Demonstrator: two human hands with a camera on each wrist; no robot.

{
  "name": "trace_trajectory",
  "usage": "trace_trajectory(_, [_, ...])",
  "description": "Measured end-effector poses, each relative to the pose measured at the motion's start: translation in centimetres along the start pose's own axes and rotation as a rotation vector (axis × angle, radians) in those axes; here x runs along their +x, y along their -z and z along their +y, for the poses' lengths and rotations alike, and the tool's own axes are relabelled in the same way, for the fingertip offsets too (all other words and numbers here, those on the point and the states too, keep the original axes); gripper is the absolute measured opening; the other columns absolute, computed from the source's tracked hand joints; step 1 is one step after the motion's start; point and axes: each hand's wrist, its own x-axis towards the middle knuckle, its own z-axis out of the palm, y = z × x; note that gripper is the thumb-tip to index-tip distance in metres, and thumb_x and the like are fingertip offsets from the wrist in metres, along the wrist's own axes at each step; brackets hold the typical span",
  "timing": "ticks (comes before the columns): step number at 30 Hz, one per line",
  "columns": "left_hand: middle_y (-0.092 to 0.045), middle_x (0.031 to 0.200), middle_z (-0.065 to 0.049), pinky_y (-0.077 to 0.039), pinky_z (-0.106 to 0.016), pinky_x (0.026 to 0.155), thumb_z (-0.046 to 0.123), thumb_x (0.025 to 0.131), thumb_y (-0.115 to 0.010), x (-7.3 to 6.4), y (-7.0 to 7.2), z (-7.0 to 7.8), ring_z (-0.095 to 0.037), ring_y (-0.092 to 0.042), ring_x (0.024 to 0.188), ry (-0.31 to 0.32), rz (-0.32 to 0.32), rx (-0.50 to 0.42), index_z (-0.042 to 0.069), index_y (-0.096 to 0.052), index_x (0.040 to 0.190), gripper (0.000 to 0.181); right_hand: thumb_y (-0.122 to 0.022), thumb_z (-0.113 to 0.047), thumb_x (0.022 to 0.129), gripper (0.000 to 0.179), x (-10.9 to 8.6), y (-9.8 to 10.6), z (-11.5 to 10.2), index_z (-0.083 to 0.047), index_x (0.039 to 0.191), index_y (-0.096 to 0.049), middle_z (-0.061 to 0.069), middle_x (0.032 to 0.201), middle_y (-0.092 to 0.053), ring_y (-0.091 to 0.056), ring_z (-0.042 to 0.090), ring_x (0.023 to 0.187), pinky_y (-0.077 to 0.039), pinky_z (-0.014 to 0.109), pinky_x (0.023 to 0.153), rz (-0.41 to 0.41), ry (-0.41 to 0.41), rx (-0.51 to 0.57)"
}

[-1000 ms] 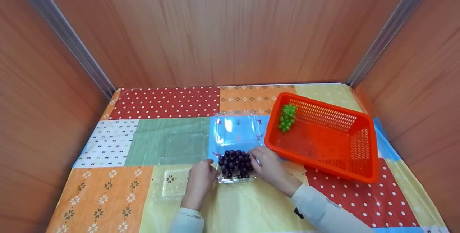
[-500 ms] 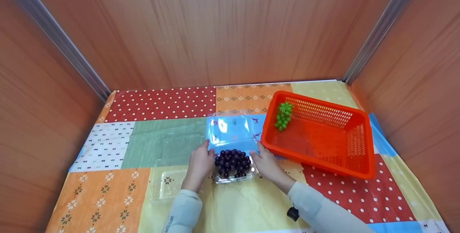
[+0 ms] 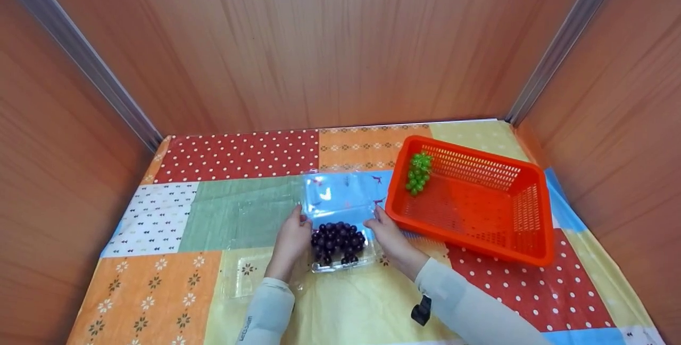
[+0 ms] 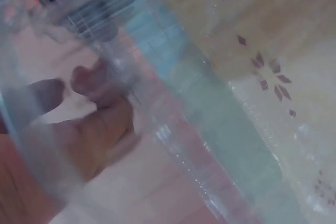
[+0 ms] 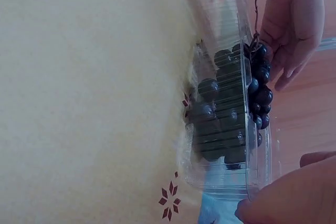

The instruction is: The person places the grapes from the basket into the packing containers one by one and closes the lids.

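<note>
A clear plastic clamshell container (image 3: 340, 269) lies with its lid (image 3: 343, 190) folded back. In its base sits a bunch of dark purple grapes (image 3: 338, 239), whose thin stem (image 5: 256, 19) pokes up in the right wrist view. My left hand (image 3: 290, 239) grips the container's left side near the hinge, thumb toward the grapes. On the opposite side my right hand (image 3: 392, 239) holds it near the hinge corner. The left wrist view is blurred: curled fingers (image 4: 97, 124) show behind clear plastic, and their exact contact is hard to make out.
A second clear clamshell container (image 3: 237, 276) lies spread beside my left forearm. To the right stands an orange-red perforated basket (image 3: 468, 246) with green grapes (image 3: 419, 173) at its left end. Wood-grain panels (image 3: 340, 47) enclose the table on the back and sides.
Both hands have slid forward along the container's sides to the hinge; the right hand has left the grapes. The container with the dark grapes has shifted slightly left.
</note>
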Motion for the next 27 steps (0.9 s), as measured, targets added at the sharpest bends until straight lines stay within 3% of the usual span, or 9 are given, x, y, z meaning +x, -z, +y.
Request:
trace_trajectory(8, [-0.054, 0.118, -0.023, -0.043, -0.052, 0.102, 0.005, 0.098, -0.044, 0.6, 0.2, -0.4, -0.038, -0.053, 0.114, -0.035, 0.023, -0.008, -0.013, -0.031, 0.148, 0.054, -0.054, -0.016, 0.096, 0.080, 0.5, -0.7, -0.6, -0.014, 0.161, -0.007, 0.017, 0.164, -0.015, -0.012, 0.034, 0.152, -0.010, 0.055, 0.121, 0.000, -0.065, 0.080])
trace_trajectory(16, [-0.052, 0.122, -0.022, -0.049, -0.044, 0.090, 0.000, 0.095, -0.041, 0.7, 0.9, -0.5, -0.032, -0.061, 0.097, 0.004, -0.013, -0.088, -0.012, -0.030, 0.149, 0.056, -0.055, -0.028, 0.100, 0.083, 1.0, -0.4, -1.6, -0.032, 0.161, 0.002, 0.012, 0.166, 0.008, 0.003, 0.038, 0.152, 0.002, 0.068, 0.115, -0.058, -0.125, 0.129])
trace_trajectory(23, [-0.054, 0.125, -0.025, -0.051, -0.042, 0.086, 0.001, 0.098, -0.041, 0.7, 1.1, -0.5, -0.039, -0.063, 0.100, 0.045, -0.022, -0.159, -0.007, -0.038, 0.145, 0.048, -0.053, -0.041, 0.101, 0.084, 1.1, -0.4, -1.9, -0.029, 0.160, 0.006, 0.013, 0.167, -0.002, 0.004, 0.036, 0.152, 0.005, 0.063, 0.117, -0.091, -0.183, 0.205])
trace_trajectory(27, [-0.053, 0.129, -0.028, -0.051, -0.045, 0.089, 0.003, 0.101, -0.039, 0.8, 1.2, -0.6, -0.042, -0.062, 0.104, 0.055, -0.025, -0.203, -0.006, -0.039, 0.138, 0.038, -0.048, -0.045, 0.103, 0.079, 1.2, -0.5, -1.9, -0.027, 0.161, 0.003, 0.016, 0.163, -0.011, -0.003, 0.036, 0.151, 0.000, 0.054, 0.121, -0.072, -0.146, 0.267])
